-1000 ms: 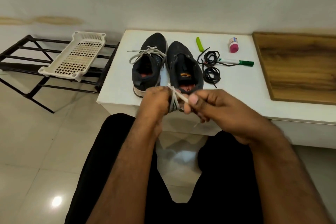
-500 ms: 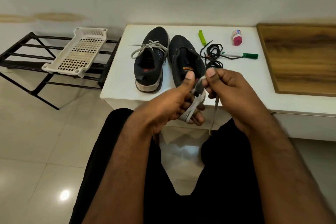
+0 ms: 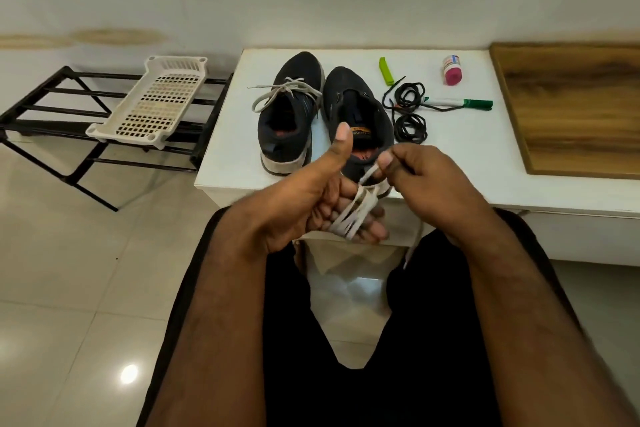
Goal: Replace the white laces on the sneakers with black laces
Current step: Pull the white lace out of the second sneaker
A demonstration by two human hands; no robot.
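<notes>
Winding the removed white lace around the fingers of the left hand, the person sits at the near edge of the worktop. The left grip has its thumb raised and its fingers fairly straight, with several turns of lace looped around them. The right hand pinches the running part of the same lace between thumb and fingertips, and a loose tail hangs down below it toward the lap.

On the worktop, two dark sneakers stand side by side near the left edge. The left sneaker carries its white lace tied in a bow; the right sneaker appears unlaced. The black laces lie coiled just beside the right sneaker, touching a green-capped marker. A green clip and a small pink-capped bottle sit toward the far edge.

The likeliest trouble is the coil slipping off the straight fingers if tension from the right hand slackens, which would spill the turns into a tangle. The dangling tail could also snag or knot into the loops. Winding too tightly would make the bundle hard to slide off cleanly. Reaching later for the black laces might drag the marker along, since they touch.
</notes>
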